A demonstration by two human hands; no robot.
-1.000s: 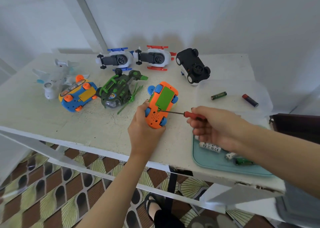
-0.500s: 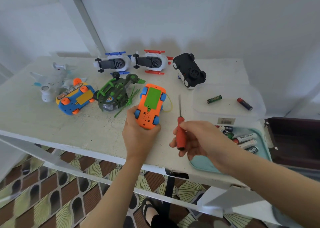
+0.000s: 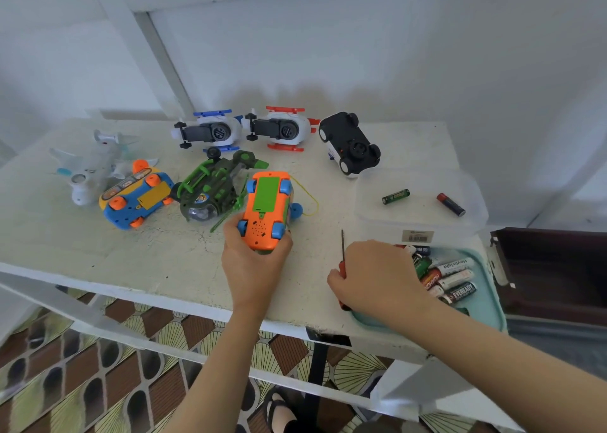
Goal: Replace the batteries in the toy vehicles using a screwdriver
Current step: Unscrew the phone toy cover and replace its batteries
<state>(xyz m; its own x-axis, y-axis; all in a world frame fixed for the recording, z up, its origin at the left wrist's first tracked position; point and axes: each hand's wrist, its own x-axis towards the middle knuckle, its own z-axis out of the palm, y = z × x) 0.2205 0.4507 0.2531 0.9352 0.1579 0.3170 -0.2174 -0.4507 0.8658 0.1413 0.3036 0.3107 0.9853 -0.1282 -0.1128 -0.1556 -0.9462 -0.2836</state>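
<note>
Both hands are busy at the near edge of the counter point(image 3: 131, 255). The left hand point(image 3: 254, 261) grips the near end of the orange toy car point(image 3: 266, 212), which is turned underside up, so its green battery cover point(image 3: 264, 194) and blue wheels face the camera. Whether the car's far end rests on the counter I cannot tell. The right hand point(image 3: 377, 278), just right of the left one and apart from the car, is curled around the red handle of the screwdriver point(image 3: 342, 258); the thin shaft points away from the person, its tip clear of the car.

Partly under the right hand's far side lies a teal tray point(image 3: 492, 304) holding a pile of batteries point(image 3: 450, 278). Beyond that hand sits a clear plastic box point(image 3: 427, 183) carrying a green battery point(image 3: 395, 196) and a red-and-blue battery point(image 3: 450, 204), well apart from each other.

Left of the left hand and farther out lie a green helicopter point(image 3: 210, 189), a blue-and-yellow car point(image 3: 136, 199) and a white plane point(image 3: 88, 169). Farthest from both hands, along the wall, stand a blue-trimmed vehicle point(image 3: 210, 132), a red-trimmed vehicle point(image 3: 282, 129) and a black car point(image 3: 349, 143), all belly up.
</note>
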